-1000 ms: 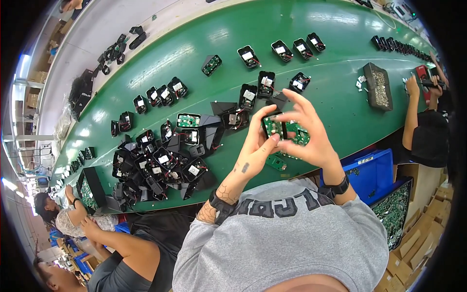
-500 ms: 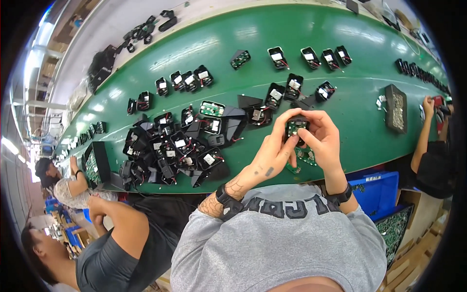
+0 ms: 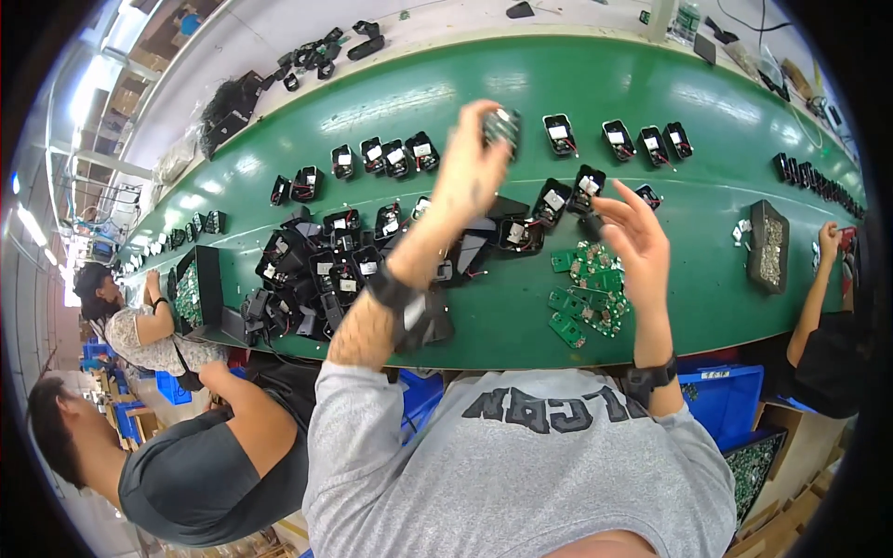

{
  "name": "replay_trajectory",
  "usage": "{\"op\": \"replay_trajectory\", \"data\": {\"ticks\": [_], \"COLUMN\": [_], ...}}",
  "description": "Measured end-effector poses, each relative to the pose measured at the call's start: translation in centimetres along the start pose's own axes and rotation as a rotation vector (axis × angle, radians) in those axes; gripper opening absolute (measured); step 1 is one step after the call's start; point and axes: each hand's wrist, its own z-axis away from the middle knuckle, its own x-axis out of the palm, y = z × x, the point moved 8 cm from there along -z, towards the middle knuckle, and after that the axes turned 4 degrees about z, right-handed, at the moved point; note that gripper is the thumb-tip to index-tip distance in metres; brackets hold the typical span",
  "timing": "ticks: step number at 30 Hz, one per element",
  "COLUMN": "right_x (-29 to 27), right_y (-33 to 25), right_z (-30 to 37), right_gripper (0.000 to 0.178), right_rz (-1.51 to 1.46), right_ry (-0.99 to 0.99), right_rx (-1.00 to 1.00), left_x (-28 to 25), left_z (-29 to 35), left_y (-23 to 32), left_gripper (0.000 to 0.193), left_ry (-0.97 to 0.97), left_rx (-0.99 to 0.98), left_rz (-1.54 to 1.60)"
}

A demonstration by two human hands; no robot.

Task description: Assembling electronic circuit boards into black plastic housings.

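My left hand [image 3: 468, 167] is stretched far across the green table, its fingers closed on a black housing with a green circuit board [image 3: 503, 127] in it. The board is slightly blurred. My right hand [image 3: 636, 244] hovers with fingers spread and nothing visible in its grasp. Just past its fingertips are open black housings with white parts and red wires, one of them a black housing [image 3: 588, 186]. A dark piece [image 3: 591, 226] lies close to the right thumb. Left of that hand, a loose pile of green circuit boards [image 3: 592, 290] rests on the table.
Many black housings [image 3: 326, 270] are heaped left of my left forearm. A row of housings [image 3: 619, 139] stands farther back. A black tray of small parts [image 3: 768, 246] is to the right. Co-workers sit at left [image 3: 200, 446] and right [image 3: 828, 358]. A blue bin [image 3: 721, 400] is below the edge.
My hands, together on a housing with a circuit board before, have parted. The left reached far forward; the right opened and moved slightly right. The pile of boards is now uncovered. The view has shifted.
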Motion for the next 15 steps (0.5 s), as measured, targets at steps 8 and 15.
{"op": "replay_trajectory", "data": {"ticks": [8,15], "right_x": [-8.1,-15.3], "right_y": [2.4,6.5], "right_z": [3.6,7.9], "right_gripper": [0.024,0.023], "right_rz": [0.116,0.137], "right_ry": [0.141,0.349], "right_rx": [0.073,0.202], "left_x": [-6.3,-5.2], "left_z": [-8.1,-9.3], "left_y": [-12.9,-14.4], "left_gripper": [0.062,0.048], "left_ry": [0.026,0.086], "left_rx": [-0.477,-0.416], "left_rz": [0.098,0.492]}}
